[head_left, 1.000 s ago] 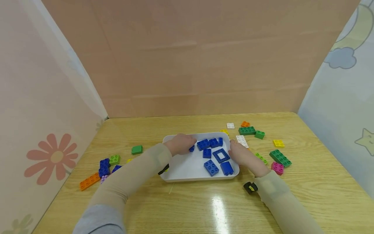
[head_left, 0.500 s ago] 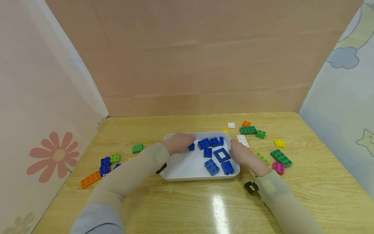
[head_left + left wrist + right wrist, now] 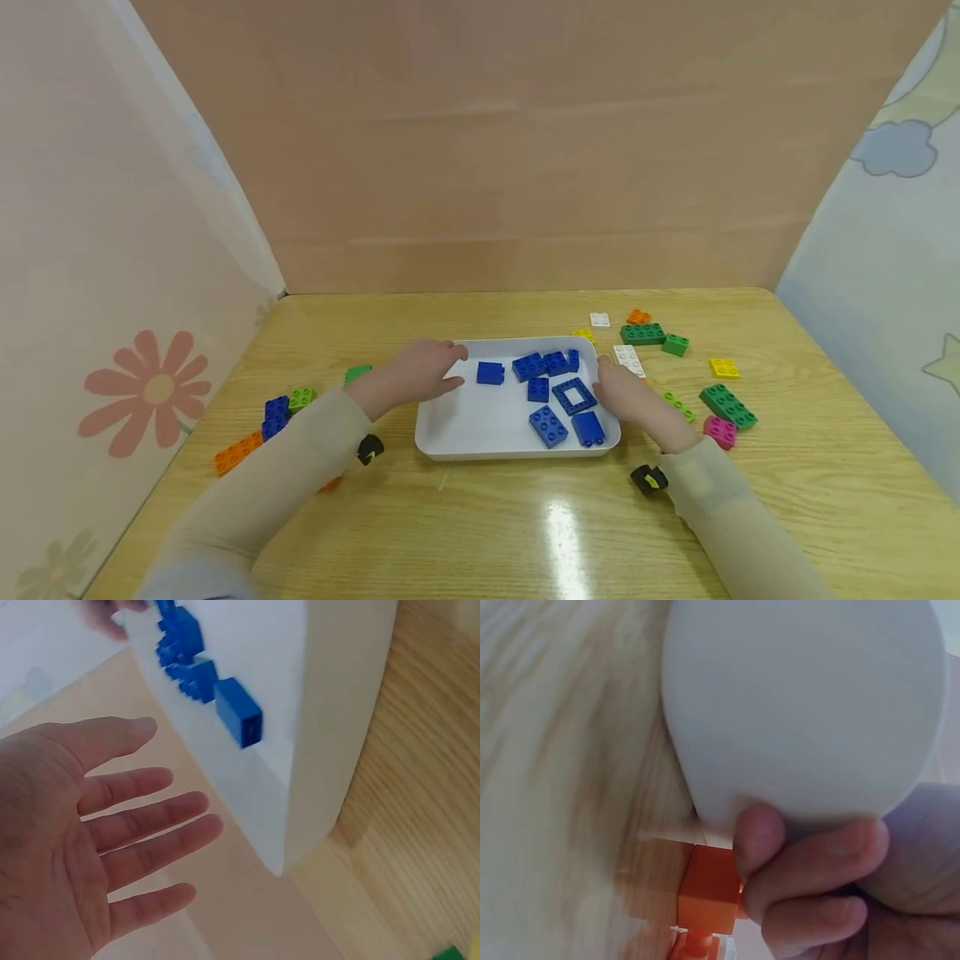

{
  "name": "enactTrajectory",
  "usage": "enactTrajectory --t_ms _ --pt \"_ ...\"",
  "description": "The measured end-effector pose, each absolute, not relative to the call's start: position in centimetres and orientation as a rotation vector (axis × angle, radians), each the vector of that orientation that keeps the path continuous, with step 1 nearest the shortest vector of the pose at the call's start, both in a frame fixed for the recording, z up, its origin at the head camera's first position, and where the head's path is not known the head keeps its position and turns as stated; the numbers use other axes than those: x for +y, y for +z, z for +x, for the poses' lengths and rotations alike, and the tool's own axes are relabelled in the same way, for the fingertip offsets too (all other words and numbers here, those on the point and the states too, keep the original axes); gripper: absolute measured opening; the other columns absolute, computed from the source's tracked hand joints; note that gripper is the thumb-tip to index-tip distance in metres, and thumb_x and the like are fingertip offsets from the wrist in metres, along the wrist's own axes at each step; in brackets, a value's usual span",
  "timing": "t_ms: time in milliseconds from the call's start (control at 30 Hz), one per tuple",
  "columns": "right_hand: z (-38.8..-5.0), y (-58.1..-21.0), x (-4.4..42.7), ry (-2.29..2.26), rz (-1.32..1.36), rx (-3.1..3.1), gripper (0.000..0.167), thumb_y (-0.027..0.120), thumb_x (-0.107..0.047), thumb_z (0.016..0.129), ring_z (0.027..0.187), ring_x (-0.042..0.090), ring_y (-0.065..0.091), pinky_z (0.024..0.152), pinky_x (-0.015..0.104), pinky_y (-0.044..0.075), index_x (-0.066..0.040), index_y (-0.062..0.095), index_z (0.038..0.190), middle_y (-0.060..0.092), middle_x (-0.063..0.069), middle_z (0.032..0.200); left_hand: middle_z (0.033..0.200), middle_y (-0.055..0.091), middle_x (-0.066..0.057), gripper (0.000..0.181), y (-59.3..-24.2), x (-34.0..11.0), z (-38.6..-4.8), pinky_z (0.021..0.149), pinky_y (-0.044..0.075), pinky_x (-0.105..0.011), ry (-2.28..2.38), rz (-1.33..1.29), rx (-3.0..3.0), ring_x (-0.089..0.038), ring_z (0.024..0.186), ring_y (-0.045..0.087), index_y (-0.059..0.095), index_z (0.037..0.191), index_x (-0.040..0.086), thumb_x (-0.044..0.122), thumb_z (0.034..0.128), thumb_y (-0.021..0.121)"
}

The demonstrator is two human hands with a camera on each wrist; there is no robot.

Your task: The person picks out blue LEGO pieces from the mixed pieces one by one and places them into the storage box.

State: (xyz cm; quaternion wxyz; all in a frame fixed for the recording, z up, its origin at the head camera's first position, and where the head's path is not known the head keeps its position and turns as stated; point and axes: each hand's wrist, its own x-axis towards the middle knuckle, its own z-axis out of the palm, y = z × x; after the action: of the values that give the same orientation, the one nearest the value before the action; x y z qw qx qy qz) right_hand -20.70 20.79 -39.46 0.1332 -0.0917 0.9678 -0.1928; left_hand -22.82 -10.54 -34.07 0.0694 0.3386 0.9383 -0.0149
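A white tray (image 3: 480,425) stands on the wooden table with several blue building bricks in it. Most of these lie in its right half, among them a square frame-like brick (image 3: 573,396). My left hand (image 3: 416,371) hovers over the tray's left end, fingers spread, holding nothing. Just right of its fingertips, one blue brick (image 3: 491,373) lies on its side on the tray floor. At the tray's right end, my right hand (image 3: 628,396) grips the rim. In the right wrist view its curled fingers (image 3: 810,870) press against the outer wall.
Right of the tray lie loose green, yellow, white, orange and pink bricks, including a long green brick (image 3: 727,406). On the left are an orange brick (image 3: 238,452), blue bricks (image 3: 276,415) and a lime brick (image 3: 302,398). A brown backdrop (image 3: 525,167) stands behind the table.
My left hand has let go of the blue brick, leaving it in the tray, and has drawn back to the left with its fingers spread. The right hand stays at the tray's right end.
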Motion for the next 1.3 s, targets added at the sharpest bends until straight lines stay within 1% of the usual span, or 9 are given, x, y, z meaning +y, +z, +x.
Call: enactTrajectory --t_ms 100,267,333,400,533,800,967,1100,1300 --pt "-20.6 -39.1 20.8 -0.574 -0.261 2.797 0.049 0.045 -0.006 0.101 0.083 0.028 0.058 0.068 0.037 0.053 0.024 0.026 0.134 0.055 0.037 0.114 0.112 0.067 -0.011 0.038 -33.7 -13.2 -22.0 0.074 0.053 -0.038 0.130 0.962 2.879 -0.022 0.088 0.065 0.060 0.124 0.004 0.028 0.0941 0.065" --pt "-20.6 -39.3 20.7 -0.581 -0.236 2.781 0.050 0.044 -0.007 0.101 0.079 0.027 0.058 0.060 0.032 0.050 0.023 0.024 0.136 0.056 0.034 0.111 0.112 0.067 -0.013 0.038 -33.1 -17.0 -21.3 0.076 0.054 -0.042 0.293 0.853 2.985 -0.027 0.094 0.066 0.060 0.124 0.003 0.026 0.0942 0.065" --pt "-20.6 -39.4 20.8 -0.579 -0.233 2.783 0.050 0.044 -0.007 0.101 0.081 0.027 0.058 0.062 0.033 0.051 0.022 0.024 0.136 0.056 0.035 0.113 0.112 0.067 -0.012 0.038 -32.8 -18.2 -21.1 0.078 0.053 -0.043 0.310 0.800 3.019 -0.027 0.096 0.065 0.060 0.124 0.003 0.026 0.0944 0.064" --pt "-20.7 -39.6 20.8 -0.576 -0.229 2.788 0.050 0.044 -0.007 0.101 0.084 0.028 0.059 0.067 0.036 0.053 0.022 0.025 0.137 0.054 0.036 0.116 0.113 0.067 -0.012 0.038 -32.6 -19.1 -20.9 0.079 0.053 -0.045 0.334 0.742 3.034 -0.028 0.098 0.064 0.060 0.124 0.003 0.027 0.0950 0.064" --pt "-20.7 -39.9 20.8 -0.571 -0.229 2.791 0.049 0.044 -0.007 0.101 0.088 0.029 0.059 0.074 0.041 0.054 0.022 0.026 0.136 0.052 0.039 0.120 0.117 0.065 -0.013 0.038 -32.4 -20.4 -20.4 0.082 0.051 -0.047 0.396 0.666 3.035 -0.030 0.101 0.063 0.060 0.125 0.004 0.028 0.0959 0.062" --pt "-20.8 -39.8 20.8 -0.574 -0.241 2.806 0.048 0.045 -0.007 0.101 0.085 0.027 0.060 0.071 0.039 0.054 0.022 0.027 0.135 0.055 0.036 0.114 0.120 0.063 -0.017 0.043 -33.2 -22.8 -19.6 0.084 0.049 -0.051 0.479 0.646 3.041 -0.035 0.104 0.061 0.057 0.127 0.002 0.032 0.0972 0.059" --pt "-20.7 -39.8 20.7 -0.577 -0.233 2.791 0.049 0.045 -0.007 0.101 0.087 0.028 0.060 0.073 0.040 0.054 0.022 0.026 0.136 0.053 0.037 0.119 0.121 0.062 -0.019 0.046 -34.2 -24.2 -18.8 0.084 0.048 -0.054 0.502 0.613 3.064 -0.037 0.106 0.060 0.057 0.128 0.001 0.034 0.0966 0.060" --pt "-20.7 -39.8 20.7 -0.567 -0.235 2.794 0.049 0.045 -0.007 0.101 0.087 0.028 0.060 0.072 0.039 0.054 0.022 0.027 0.136 0.053 0.038 0.119 0.124 0.061 -0.020 0.050 -35.0 -25.0 -18.1 0.083 0.049 -0.054 0.474 0.577 3.058 -0.038 0.106 0.060 0.055 0.131 0.001 0.033 0.0944 0.063" --pt "-20.7 -39.8 20.8 -0.561 -0.237 2.806 0.048 0.046 -0.007 0.101 0.085 0.028 0.060 0.072 0.040 0.054 0.022 0.028 0.135 0.055 0.037 0.115 0.126 0.058 -0.025 0.058 -35.4 -25.7 -17.2 0.082 0.049 -0.056 0.459 0.527 2.987 -0.042 0.106 0.059 0.052 0.134 -0.001 0.026 0.0869 0.073"
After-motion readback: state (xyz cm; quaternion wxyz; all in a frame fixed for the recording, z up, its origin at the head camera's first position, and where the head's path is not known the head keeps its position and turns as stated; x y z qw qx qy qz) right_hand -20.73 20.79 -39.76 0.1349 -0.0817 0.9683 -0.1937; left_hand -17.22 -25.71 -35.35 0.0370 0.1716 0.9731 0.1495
